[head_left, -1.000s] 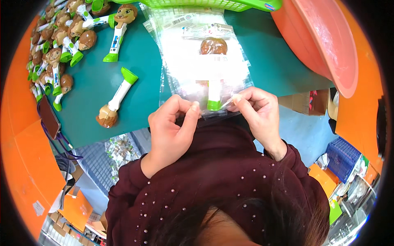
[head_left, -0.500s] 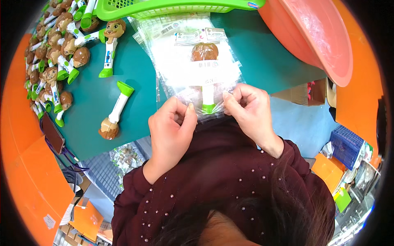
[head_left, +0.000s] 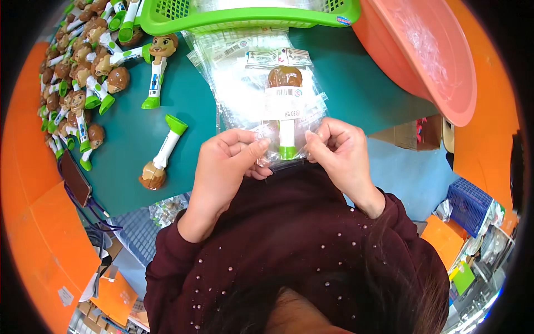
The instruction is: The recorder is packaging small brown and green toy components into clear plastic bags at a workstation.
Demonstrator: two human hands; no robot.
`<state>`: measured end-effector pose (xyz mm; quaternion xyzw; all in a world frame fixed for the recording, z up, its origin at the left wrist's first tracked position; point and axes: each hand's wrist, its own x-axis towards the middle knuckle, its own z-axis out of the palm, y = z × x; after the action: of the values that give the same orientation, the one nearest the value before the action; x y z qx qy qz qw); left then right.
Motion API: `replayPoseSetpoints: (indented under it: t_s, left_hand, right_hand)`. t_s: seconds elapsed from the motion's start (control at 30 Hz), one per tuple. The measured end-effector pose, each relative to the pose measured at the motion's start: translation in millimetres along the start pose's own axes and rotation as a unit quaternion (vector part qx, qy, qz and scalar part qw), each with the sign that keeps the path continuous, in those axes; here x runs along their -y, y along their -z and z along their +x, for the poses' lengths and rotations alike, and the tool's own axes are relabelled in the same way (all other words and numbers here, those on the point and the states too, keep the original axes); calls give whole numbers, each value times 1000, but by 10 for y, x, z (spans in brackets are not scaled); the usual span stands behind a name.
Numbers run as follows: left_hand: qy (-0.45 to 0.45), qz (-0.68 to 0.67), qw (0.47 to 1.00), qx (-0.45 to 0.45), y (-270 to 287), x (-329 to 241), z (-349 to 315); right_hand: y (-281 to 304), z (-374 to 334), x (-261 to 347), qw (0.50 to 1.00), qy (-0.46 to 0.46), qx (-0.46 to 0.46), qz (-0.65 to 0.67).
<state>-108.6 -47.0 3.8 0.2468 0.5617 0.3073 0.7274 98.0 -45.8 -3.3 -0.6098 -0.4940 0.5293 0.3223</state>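
Observation:
A transparent plastic bag [head_left: 312,96] lies at the table's near edge with a toy figure [head_left: 286,133] inside it, brown head away from me and green base toward me. Thumb and fingers of my left hand [head_left: 231,156] pinch the bag's lower left corner. On the other side my right hand [head_left: 339,147] grips the lower right edge the same way. Beneath it is a stack of similar flat bags [head_left: 233,69]. Two loose figures lie to the left: one figure [head_left: 162,153] with its head toward me, another figure [head_left: 157,75] with its head away.
Several more brown-headed figures form a pile [head_left: 83,72] at the far left. A green basket [head_left: 250,22] stands at the back, and a salmon-coloured basin [head_left: 389,61] with transparent plastic in it at the back right. A phone-like flat object [head_left: 75,175] with a purple cord lies at the left edge.
My left hand has turned, its fingers now spread more under the bag's corner. The printed band inside the bag looks flatter over the figure. My right hand keeps its hold.

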Motion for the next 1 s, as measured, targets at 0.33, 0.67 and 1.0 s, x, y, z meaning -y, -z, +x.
replayPoseSetpoints:
  t_s: [0.33,0.67,1.0]
  left_hand:
    - [-51,-4,999,-16,-72,117,32]
    - [-182,150,971,-47,-207,191,-109]
    - [-324,72,943,3,-125,326,-265]
  right_hand:
    - [111,80,-36,989,-70,33,126]
    - [320,125,176,975,-148,134,99]
    - [262,-132,508,987,-49,73,133]
